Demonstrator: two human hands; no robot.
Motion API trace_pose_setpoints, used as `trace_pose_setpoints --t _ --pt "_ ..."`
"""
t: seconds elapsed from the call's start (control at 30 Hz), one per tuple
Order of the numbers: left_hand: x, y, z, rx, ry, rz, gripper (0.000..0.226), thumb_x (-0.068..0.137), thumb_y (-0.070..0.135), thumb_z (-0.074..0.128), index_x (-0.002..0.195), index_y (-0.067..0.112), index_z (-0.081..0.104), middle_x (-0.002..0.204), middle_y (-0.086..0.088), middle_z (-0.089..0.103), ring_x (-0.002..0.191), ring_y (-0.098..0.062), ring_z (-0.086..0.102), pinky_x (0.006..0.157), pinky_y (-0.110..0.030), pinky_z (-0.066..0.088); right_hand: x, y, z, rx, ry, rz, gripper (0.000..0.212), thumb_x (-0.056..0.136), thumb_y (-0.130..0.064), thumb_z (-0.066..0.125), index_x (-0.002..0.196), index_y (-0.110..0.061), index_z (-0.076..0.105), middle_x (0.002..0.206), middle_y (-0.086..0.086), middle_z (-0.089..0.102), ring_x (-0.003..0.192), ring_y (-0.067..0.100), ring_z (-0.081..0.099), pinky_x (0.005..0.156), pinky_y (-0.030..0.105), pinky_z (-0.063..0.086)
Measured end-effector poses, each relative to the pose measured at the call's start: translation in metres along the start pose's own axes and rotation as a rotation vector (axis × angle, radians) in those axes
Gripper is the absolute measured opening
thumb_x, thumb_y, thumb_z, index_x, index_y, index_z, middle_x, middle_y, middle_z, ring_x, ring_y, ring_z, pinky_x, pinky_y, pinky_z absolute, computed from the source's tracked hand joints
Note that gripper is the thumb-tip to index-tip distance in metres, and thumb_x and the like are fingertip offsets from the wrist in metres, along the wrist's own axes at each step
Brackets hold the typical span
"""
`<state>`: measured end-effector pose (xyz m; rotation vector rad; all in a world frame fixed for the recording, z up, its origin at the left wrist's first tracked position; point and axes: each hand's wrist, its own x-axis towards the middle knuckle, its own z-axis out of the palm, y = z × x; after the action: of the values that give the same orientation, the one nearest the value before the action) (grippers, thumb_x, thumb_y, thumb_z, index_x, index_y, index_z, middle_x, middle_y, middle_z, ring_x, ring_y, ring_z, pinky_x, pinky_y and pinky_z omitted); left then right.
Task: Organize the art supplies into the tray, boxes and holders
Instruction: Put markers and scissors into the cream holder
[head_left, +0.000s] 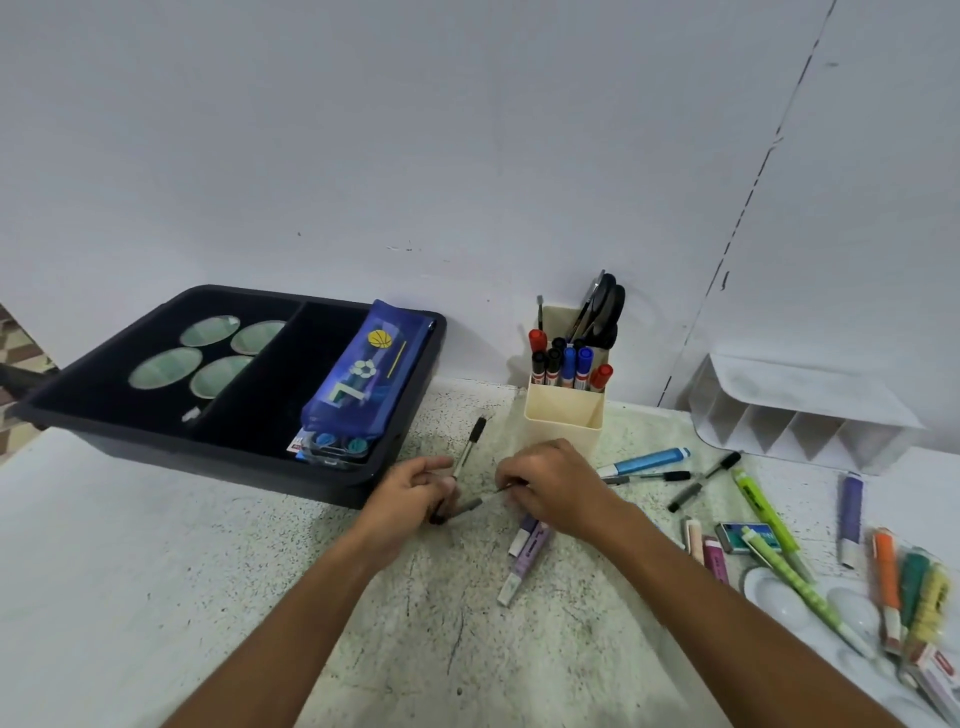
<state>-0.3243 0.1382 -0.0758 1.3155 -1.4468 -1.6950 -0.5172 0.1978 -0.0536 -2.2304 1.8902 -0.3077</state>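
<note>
**Gathering loose pens in front of the holder**

Both hands work close together on the speckled table (457, 613), just in front of the cream pen holder (563, 415). The left hand (410, 493) has its fingers curled around a black-capped pen (467, 447), whose capped end sticks up and away toward the tray. The right hand (550, 483) pinches a second thin pen (480, 501) between its fingertips, its far end lying toward the left hand. It looks as though the pens are being collected into one bundle, so they can go into the holder together instead of singly.

The holder already stands full of red, blue and black markers (569, 364) in its front cell, with scissors (605, 312) behind, so like things are kept upright and sorted. The black tray (130, 410) to the left holds four round green discs (208, 353) in one compartment and a blue pencil pouch (363, 379) leaning on its right wall.

Much is still loose: purple markers (527, 556) lie just under the right wrist, a blue marker (644, 460) and more black pens (701, 480) lie to the right, and green highlighters (769, 519), erasers and a packet of coloured pens sit near a white palette (789, 603). The white divided organizer (800, 415) against the wall shows nothing in its slots.
</note>
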Motion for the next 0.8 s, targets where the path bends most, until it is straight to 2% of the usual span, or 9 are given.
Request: trace_pose_setpoints --t 0.07,0.17,0.27,0.37,0.47,0.57,0.67,0.73,0.8 --pt "0.001 0.002 0.002 -0.123 -0.045 -0.056 0.020 0.093 -0.006 0.052 0.106 0.003 0.064 0.092 -0.008 0.067 0.075 -0.014 0.064 0.071 -0.022 0.051 -0.005 -0.002 -0.014 0.166 0.013 0.078 0.012 0.088 -0.020 0.066 0.098 -0.021 0.073 0.096 -0.009 0.068 0.089 0.010 0.060 0.085 0.031 0.046" --pt "0.000 0.004 0.008 -0.183 -0.099 -0.132 0.019 0.094 -0.008 0.044 0.097 0.001 0.061 0.098 -0.015 0.068 0.081 -0.022 0.065 0.068 -0.030 0.053 -0.014 -0.001 -0.032 0.460 -0.032 0.220 0.012 0.084 -0.012 0.072 0.094 -0.017 0.076 0.086 -0.016 0.061 0.077 0.001 0.056 0.071 0.017 0.044" --pt "-0.006 0.007 0.018 -0.249 -0.244 -0.180 0.017 0.095 -0.006 0.041 0.100 0.002 0.056 0.109 -0.024 0.067 0.081 -0.031 0.069 0.065 -0.038 0.057 -0.023 0.003 -0.042 0.594 -0.063 0.272 0.019 0.082 -0.001 0.070 0.097 -0.012 0.074 0.083 -0.006 0.069 0.074 0.005 0.062 0.064 0.015 0.047" --pt "-0.016 0.013 0.034 -0.199 -0.362 -0.149 0.013 0.094 -0.004 0.045 0.101 0.005 0.052 0.097 -0.024 0.068 0.065 -0.029 0.066 0.054 -0.032 0.050 -0.030 0.008 -0.048 0.800 -0.057 0.336 0.026 0.076 0.005 0.073 0.098 -0.005 0.064 0.078 0.013 0.073 0.064 0.018 0.066 0.056 0.027 0.050" --pt "-0.021 0.012 0.047 -0.182 -0.449 -0.100 0.011 0.092 0.001 0.055 0.097 0.011 0.052 0.084 -0.018 0.068 0.053 -0.023 0.056 0.049 -0.026 0.040 -0.039 0.013 -0.050 1.050 0.083 0.446 0.039 0.071 0.009 0.077 0.102 -0.003 0.055 0.072 0.018 0.070 0.059 0.023 0.064 0.046 0.027 0.045" --pt "-0.025 0.013 0.056 -0.211 -0.510 -0.075 0.007 0.093 0.004 0.057 0.099 0.008 0.057 0.080 -0.014 0.066 0.051 -0.019 0.053 0.049 -0.025 0.041 -0.046 0.014 -0.043 1.390 0.222 0.548 0.052 0.062 0.003 0.080 0.109 0.000 0.057 0.072 0.018 0.067 0.057 0.023 0.063 0.046 0.025 0.051" --pt "-0.027 0.018 0.065 -0.162 -0.586 -0.072 0.010 0.097 0.004 0.049 0.102 0.003 0.058 0.081 -0.016 0.065 0.053 -0.022 0.054 0.051 -0.029 0.043 -0.051 0.014 -0.035 1.554 0.242 0.555 0.040 0.068 -0.001 0.076 0.106 0.003 0.063 0.075 0.013 0.069 0.054 0.016 0.061 0.050 0.023 0.054" --pt "-0.029 0.021 0.070 -0.096 -0.627 -0.084 0.016 0.098 0.002 0.044 0.104 0.003 0.059 0.079 -0.017 0.064 0.054 -0.024 0.055 0.050 -0.029 0.045 -0.054 0.014 -0.033 1.533 0.235 0.561 0.023 0.075 0.000 0.074 0.096 0.002 0.067 0.073 0.011 0.068 0.053 0.013 0.058 0.049 0.021 0.051" --pt "-0.032 0.024 0.077 -0.048 -0.656 -0.079 0.012 0.097 0.002 0.047 0.102 0.003 0.058 0.078 -0.016 0.065 0.057 -0.026 0.059 0.052 -0.030 0.049 -0.057 0.015 -0.032 1.478 0.233 0.556 0.013 0.077 0.001 0.073 0.089 0.000 0.069 0.073 0.011 0.068 0.053 0.013 0.057 0.048 0.020 0.048"
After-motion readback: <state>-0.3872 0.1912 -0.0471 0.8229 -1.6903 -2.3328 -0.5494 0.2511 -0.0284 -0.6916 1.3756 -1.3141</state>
